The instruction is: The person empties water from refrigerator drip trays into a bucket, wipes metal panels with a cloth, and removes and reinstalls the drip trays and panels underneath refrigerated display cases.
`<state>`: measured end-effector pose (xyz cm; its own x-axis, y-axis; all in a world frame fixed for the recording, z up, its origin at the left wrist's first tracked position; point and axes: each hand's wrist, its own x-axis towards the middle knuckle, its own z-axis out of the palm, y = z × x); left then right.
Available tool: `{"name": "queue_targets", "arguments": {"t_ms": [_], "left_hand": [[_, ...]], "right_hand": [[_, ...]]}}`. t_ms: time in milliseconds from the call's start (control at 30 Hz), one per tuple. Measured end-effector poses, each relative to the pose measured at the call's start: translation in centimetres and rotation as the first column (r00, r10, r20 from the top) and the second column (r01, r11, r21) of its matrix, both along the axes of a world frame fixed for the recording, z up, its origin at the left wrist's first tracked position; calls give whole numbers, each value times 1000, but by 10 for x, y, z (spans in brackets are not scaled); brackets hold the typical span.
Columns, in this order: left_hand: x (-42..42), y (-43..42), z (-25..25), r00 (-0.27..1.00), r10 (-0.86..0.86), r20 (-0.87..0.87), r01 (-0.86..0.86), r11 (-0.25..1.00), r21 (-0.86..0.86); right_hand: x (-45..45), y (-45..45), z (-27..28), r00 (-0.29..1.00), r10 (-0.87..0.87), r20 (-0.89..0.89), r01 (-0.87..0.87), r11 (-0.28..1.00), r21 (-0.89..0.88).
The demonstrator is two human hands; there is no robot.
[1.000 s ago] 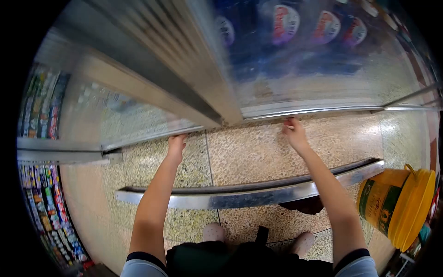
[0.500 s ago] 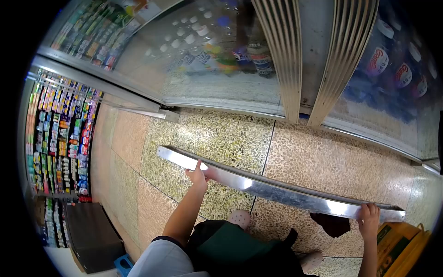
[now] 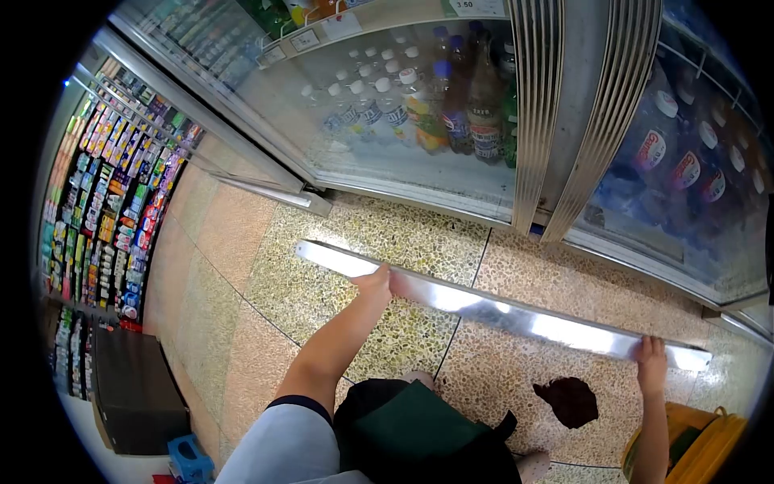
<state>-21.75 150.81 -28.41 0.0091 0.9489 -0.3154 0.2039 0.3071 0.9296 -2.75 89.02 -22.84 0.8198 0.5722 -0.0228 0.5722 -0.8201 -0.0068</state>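
Fingers, left and right, on metal panel

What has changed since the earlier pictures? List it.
The left hand and right hand have come away from the base of the fridge and taken hold of the metal strip, which now shows nearer the fridge and clear of the dark item. The yellow bucket stays put.

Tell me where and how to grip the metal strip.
Grip the metal strip by its long edges, a hand toward each end, from the near side: being long and narrow, it would probably tip if held at one point. The left hand and right hand hold it spread apart.
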Motion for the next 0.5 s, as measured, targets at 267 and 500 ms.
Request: {"name": "queue_targets", "arguments": {"t_ms": [267, 500], "left_hand": [[109, 7, -14, 949, -273, 159, 309, 906, -289], [116, 70, -38, 930, -327, 168, 368, 845, -388]], "right_hand": [[54, -11, 15, 877, -439, -194, 460, 885, 77], [59, 32, -2, 963, -260, 67, 266, 958, -105]]}}
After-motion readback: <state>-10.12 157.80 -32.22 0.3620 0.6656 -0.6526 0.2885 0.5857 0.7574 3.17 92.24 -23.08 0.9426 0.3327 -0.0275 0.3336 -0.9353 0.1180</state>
